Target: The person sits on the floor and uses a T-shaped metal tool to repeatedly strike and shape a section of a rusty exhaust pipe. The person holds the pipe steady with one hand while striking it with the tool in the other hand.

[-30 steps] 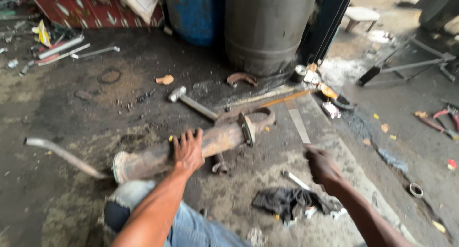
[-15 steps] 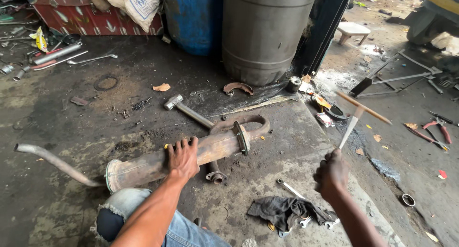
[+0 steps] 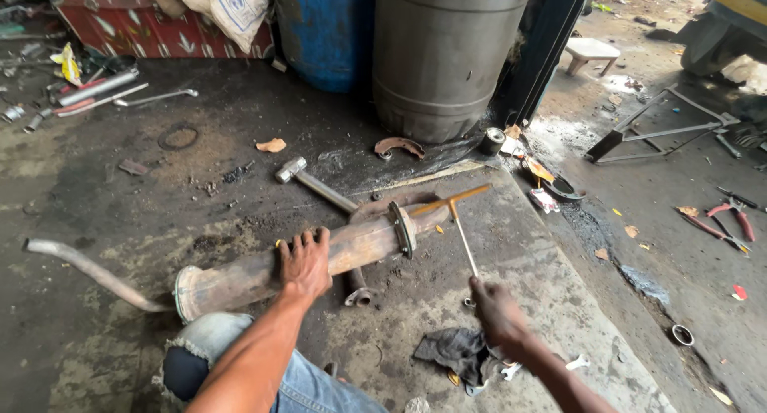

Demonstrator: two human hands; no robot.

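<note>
A rusty exhaust pipe (image 3: 240, 275) with a flange (image 3: 403, 229) lies across the dirty concrete floor. My left hand (image 3: 304, 263) presses flat on top of the pipe near its middle. My right hand (image 3: 497, 311) grips the lower end of a T-handle wrench (image 3: 462, 236). The wrench's yellowish cross bar is up by the flange, its shaft slanting down to my hand. My knee in torn jeans (image 3: 200, 353) is just below the pipe.
A hammer (image 3: 311, 181) lies behind the pipe. A dark rag (image 3: 455, 353) and small sockets lie by my right hand. Two drums (image 3: 439, 53) stand at the back. Pliers (image 3: 723, 217) and a metal frame (image 3: 663, 129) lie right; spanners (image 3: 120, 93) lie far left.
My right hand has swung the T-handle wrench left, from out at the right to the flange end of the pipe. My left hand stays on the pipe.
</note>
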